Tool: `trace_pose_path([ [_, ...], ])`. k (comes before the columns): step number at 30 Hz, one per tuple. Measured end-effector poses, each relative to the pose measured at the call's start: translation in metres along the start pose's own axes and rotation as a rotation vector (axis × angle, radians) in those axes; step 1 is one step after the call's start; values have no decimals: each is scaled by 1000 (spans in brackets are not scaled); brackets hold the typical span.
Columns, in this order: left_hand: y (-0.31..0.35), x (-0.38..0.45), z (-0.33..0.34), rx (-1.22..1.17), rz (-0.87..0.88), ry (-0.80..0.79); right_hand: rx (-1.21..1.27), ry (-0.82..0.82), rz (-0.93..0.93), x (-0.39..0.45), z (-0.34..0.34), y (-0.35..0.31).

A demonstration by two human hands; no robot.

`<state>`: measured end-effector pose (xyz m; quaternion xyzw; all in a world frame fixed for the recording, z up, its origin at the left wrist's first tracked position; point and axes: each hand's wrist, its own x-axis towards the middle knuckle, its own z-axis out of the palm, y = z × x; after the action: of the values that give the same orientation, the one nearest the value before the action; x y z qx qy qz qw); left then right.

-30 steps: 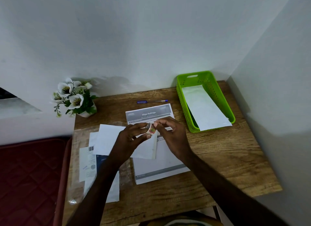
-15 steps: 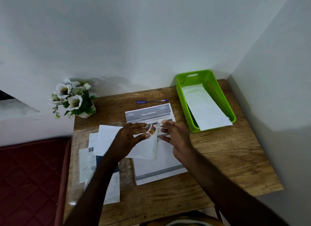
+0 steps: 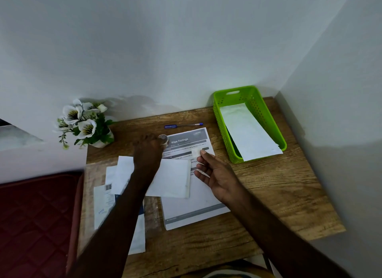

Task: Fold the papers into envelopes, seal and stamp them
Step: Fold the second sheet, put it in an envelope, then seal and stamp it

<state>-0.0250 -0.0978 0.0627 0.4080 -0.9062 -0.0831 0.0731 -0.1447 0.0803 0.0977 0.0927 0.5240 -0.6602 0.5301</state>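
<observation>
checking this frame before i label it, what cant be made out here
Head view:
- Body text of the printed sheet: too small.
- The roll at the left hand: blurred and partly behind the fingers.
- Small white piece pinched by the right hand: too small to identify.
- Envelope: the left arm covers part.

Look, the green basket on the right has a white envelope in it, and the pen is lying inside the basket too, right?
Not quite. The head view shows the white envelope in the green basket, but the pen lies on the wooden table, left of the basket, just behind the printed sheet.
</observation>
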Motion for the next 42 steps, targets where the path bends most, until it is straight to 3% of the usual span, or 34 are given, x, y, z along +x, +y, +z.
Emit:
trace_pose_path([
  [3,-4,3,6,28,12,-35,-2,8,-1,-2,-3,2],
  [8,-8,-15,12,-78,60,170,-51,33,-46,-3,-11,7],
  [9,-10,-20,13,-106,99,132,-60,44,-55,-3,-14,9],
  [12,-11,-26,11,-181,187,-189,-75,87,-63,-3,-19,13],
  [14,-10,-28,12,-159,209,-275,-88,113,-64,-4,-20,16],
  [17,-2,-27,12,-173,221,-194,-119,167,-85,-3,-21,20],
  [20,14,-33,5,-336,193,-62,-187,217,-116,-5,-21,27],
  [23,37,-51,-9,-610,94,-103,-243,237,-145,-10,-21,37],
  [26,59,-74,-18,-878,-171,-176,-393,236,-288,-12,-22,49],
  [31,74,-95,-15,-1143,-577,-279,-796,221,-842,-11,-31,69],
  [33,75,-98,-16,-1208,-638,-267,-934,210,-1008,-7,-37,74],
  [38,77,-100,-20,-1301,-681,-256,-1107,196,-1226,-4,-46,78],
  [40,75,-101,-20,-1329,-677,-249,-1112,167,-1206,-6,-45,77],
  [42,69,-100,-19,-1307,-661,-252,-1051,206,-1072,-10,-41,74],
])
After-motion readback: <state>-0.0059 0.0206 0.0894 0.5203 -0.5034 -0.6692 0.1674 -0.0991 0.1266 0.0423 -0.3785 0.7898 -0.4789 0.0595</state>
